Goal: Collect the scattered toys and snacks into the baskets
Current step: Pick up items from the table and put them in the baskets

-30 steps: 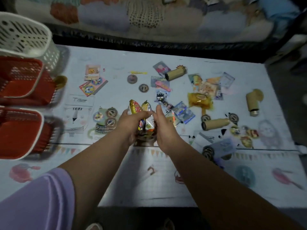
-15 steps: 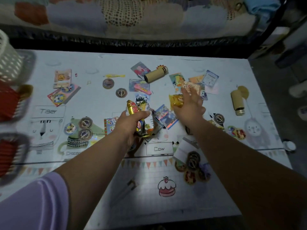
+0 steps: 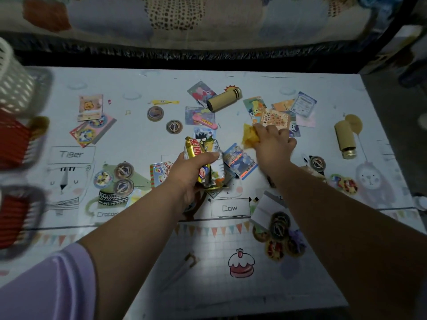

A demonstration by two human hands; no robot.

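The table [image 3: 323, 285] ends at a dark rail [image 3: 184, 58] along its far side, and its right edge falls away just past a cardboard tube [image 3: 345, 137] that lies on its side there. Three baskets, all blurred, crowd the left edge: a white basket [image 3: 13, 88] at the back, an upper red basket [image 3: 13, 139] in front of it, and a lower red basket [image 3: 16, 218] nearest the person. The broadest stretch of printed mat shows between the two forearms, around the cake drawing [image 3: 241, 262]. A cluster of round discs [image 3: 279, 229] sits just beside the right forearm.

The left hand [image 3: 191, 174] is raised over the middle of the table. Its fingers are curled round a bundle of snack packets [image 3: 204, 158], with the thumb pressed across the front and the packets standing upright out of the fist.

The right hand [image 3: 273, 142] reaches further out, knuckles up. Its fingers are bent down and pinch a yellow packet [image 3: 248, 136] low at the table surface, just beside the spread of cards [image 3: 279, 116]. A second tube [image 3: 223, 99] lies beyond, apart from both hands.
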